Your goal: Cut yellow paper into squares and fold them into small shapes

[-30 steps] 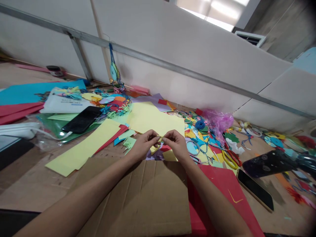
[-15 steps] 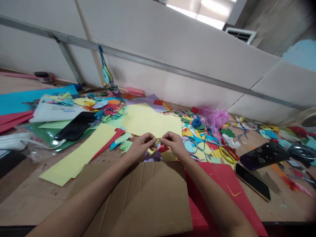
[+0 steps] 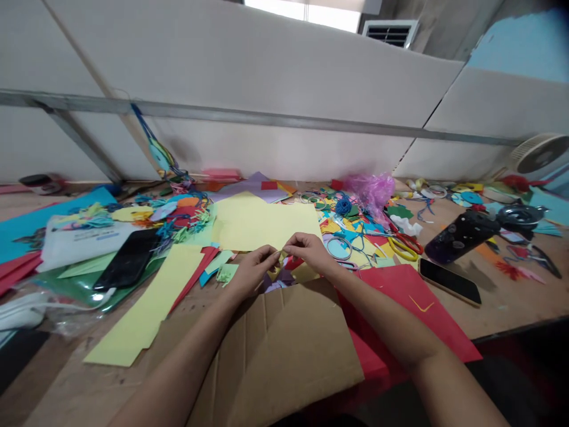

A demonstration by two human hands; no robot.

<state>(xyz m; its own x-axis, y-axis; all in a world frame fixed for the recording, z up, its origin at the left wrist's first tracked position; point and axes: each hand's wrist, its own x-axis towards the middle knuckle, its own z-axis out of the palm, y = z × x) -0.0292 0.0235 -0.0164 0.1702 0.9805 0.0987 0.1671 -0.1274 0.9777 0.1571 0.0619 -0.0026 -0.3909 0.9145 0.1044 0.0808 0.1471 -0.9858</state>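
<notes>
Between my two hands is a small folded piece of yellow paper [image 3: 281,257]. My left hand [image 3: 256,267] pinches it from the left. From the right, my right hand [image 3: 307,249] pinches it with thumb and forefinger, the hand raised a little higher. Both hands are above the far edge of a brown cardboard sheet [image 3: 284,350], over purple and yellow paper scraps. Just beyond them lies a large pale yellow sheet [image 3: 267,222]. A long yellow paper strip [image 3: 151,308] and a red paper strip [image 3: 193,276] rest left of my left hand.
Red paper [image 3: 400,302] lies under my right forearm. Right of it are a phone [image 3: 448,281], yellow-handled scissors [image 3: 402,249] and a dark bottle [image 3: 460,236]. At left, another phone [image 3: 127,261] lies near a white packet [image 3: 84,240]. Blue yarn [image 3: 343,206] and a pink plastic bag [image 3: 371,190] are at the back.
The head view has tilted and shifted right. My right hand has turned and risen slightly against the left, and the yellow paper between them now stands more upright.
</notes>
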